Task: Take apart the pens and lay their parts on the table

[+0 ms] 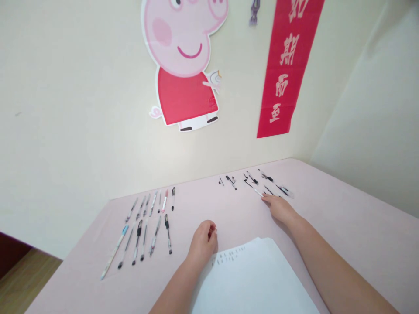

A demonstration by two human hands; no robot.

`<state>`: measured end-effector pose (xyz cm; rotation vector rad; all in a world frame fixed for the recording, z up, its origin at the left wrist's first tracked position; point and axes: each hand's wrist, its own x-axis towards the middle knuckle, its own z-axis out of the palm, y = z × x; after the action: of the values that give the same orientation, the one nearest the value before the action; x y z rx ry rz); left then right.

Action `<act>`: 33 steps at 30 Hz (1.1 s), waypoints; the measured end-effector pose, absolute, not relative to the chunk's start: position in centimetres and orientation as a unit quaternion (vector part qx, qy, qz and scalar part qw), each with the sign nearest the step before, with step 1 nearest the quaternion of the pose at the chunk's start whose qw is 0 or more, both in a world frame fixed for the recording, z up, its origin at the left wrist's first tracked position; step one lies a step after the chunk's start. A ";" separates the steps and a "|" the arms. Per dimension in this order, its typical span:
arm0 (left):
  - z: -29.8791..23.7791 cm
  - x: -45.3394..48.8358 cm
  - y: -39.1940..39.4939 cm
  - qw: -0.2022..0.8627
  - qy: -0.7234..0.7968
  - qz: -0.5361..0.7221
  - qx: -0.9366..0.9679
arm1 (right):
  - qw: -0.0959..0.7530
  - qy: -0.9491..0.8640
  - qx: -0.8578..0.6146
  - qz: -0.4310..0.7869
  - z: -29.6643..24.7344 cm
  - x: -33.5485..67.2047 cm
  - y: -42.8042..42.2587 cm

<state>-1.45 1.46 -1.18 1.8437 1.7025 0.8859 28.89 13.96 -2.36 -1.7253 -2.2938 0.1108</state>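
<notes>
I faced a cream wall (pixel 81 109), softly bright just above the bench. A pink pig cutout (pixel 186 98) in a red dress hung there, and to its right a red banner (pixel 299 74) showed 4 pale characters, the topmost cut off. Another pale wall (pixel 376 113) met it at my right. My pink bench (pixel 353 231) stood over wood-look floor (pixel 32 279), visible lower left.

Room between left hand (pixel 203 240), right hand (pixel 278 208) — pen rows (pixel 156 235) block left; loose pens (pixel 267 177) crowd far right.
</notes>
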 end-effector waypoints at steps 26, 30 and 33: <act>-1.3 -1.5 1.4 0.229 0.618 0.328 0.677 | 0.162 -0.779 -0.606 0.003 -2.7 27.9 14.0; -1.0 -1.4 1.3 0.235 0.618 0.329 0.674 | 0.158 -0.767 -0.622 -0.007 -2.8 28.1 13.9; -1.0 -1.4 1.3 0.238 0.621 0.326 0.672 | 0.168 -0.764 -0.623 -0.003 -2.8 28.3 13.9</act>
<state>-1.41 1.34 -1.01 1.8416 1.7000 0.8941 28.28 13.92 -2.81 -1.7703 -2.1735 -0.0099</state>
